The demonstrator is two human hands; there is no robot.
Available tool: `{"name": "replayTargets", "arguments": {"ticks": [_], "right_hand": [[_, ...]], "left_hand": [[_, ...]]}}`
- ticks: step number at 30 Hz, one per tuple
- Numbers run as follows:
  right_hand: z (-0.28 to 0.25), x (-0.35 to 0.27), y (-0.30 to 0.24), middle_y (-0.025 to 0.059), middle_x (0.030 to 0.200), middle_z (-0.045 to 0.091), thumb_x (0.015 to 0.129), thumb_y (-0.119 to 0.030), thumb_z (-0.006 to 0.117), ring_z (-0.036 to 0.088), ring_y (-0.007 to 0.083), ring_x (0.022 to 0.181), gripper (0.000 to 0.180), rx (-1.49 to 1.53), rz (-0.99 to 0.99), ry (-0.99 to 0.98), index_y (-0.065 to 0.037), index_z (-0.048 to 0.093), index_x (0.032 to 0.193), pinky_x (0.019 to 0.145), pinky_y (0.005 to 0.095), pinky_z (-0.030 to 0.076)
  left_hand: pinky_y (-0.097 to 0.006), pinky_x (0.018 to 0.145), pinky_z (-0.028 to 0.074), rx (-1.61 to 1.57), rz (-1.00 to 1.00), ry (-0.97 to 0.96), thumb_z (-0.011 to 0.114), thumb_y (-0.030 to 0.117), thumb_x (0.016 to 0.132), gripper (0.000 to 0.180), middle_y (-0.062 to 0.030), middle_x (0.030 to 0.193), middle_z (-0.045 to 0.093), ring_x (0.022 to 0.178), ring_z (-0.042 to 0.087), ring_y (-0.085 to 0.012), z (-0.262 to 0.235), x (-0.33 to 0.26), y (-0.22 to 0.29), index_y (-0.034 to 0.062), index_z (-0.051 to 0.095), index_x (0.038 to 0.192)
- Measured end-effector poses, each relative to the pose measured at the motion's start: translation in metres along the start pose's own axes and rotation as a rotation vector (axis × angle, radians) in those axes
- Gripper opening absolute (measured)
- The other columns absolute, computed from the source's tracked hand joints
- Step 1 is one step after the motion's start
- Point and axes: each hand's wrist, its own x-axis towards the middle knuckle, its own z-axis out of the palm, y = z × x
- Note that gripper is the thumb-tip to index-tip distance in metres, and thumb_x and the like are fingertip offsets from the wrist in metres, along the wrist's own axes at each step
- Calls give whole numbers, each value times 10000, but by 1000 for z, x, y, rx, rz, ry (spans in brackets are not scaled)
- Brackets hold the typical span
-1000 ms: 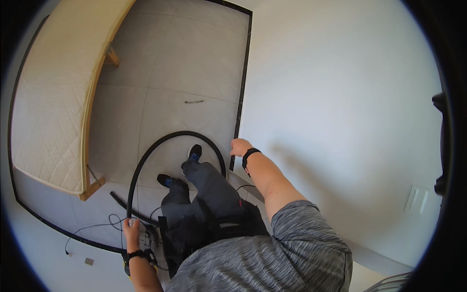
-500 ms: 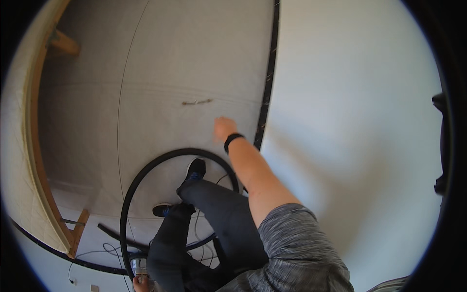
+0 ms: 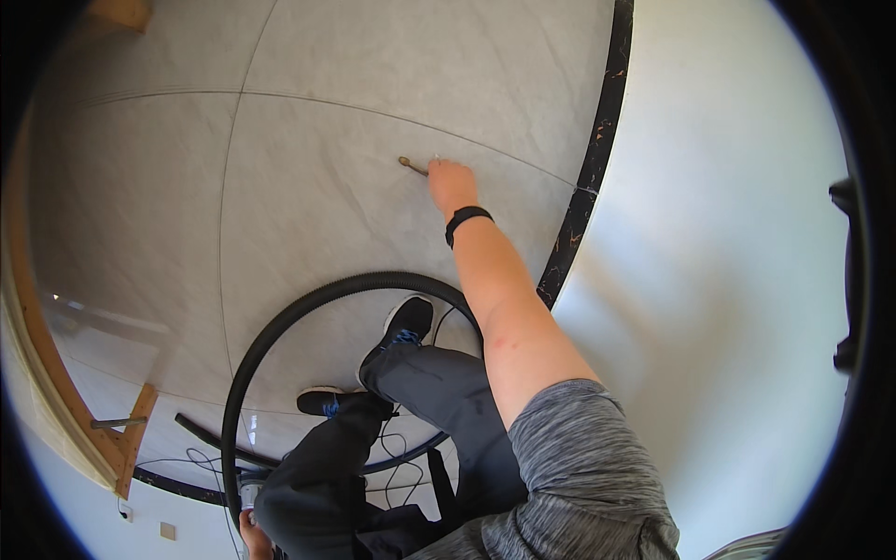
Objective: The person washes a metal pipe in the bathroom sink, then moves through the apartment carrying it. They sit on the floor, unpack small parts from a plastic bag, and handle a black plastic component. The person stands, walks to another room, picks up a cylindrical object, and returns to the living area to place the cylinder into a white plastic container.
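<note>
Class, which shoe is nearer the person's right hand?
The right shoe, higher in the picture; the left shoe sits lower, farther from the right hand.

Hose (image 3: pixel 373 280) — matt, ribbed plastic

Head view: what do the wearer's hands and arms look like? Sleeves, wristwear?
Right hand: no glove, black wristband, bare forearm, short streaky grey sleeve. Left hand: no glove visible, mostly cut off; wristwear and sleeve can't be made out.
</note>
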Motion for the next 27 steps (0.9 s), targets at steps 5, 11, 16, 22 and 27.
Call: {"name": "replayTargets", "arguments": {"ticks": [5,11,16,22,27], "right_hand": [[-8,-39,-5,119,891,675,846,-123,499,652,280,859,170,-6,-108,-126,-57,633,927,715,405,500],[-50,-172,22,174,891,678,778,-197,591,652,342,833,189,256,-48,-499,-55,691,853,727,443,513],[-124,-302,70,222,935,661,776,-274,635,634,382,882,309,531,78,-533,5,678,903,791,464,506],[-221,-447,92,233,953,654,805,-286,609,625,386,911,342,750,233,-446,29,666,926,811,458,497],[-252,-563,83,249,857,649,765,-261,584,632,387,862,308,862,306,-253,22,678,843,781,459,498]], "left_hand": [[-321,685,474,31,110,10,668,93,760,227,-65,832,586,756,538,-161,-18,7,11,31,572,956],[-320,701,480,22,188,-91,716,129,755,331,-61,870,584,774,540,-153,-70,-50,49,39,544,1022],[-332,708,508,100,275,-214,747,73,580,594,-65,928,570,817,565,-181,-132,-129,112,60,491,1116],[-366,783,505,156,653,-161,729,55,582,691,-120,1034,544,917,563,-226,-185,-197,189,54,418,1200],[-359,814,498,355,949,-188,727,113,588,568,-153,1004,602,938,593,-243,-191,-228,248,14,512,1104]]}}
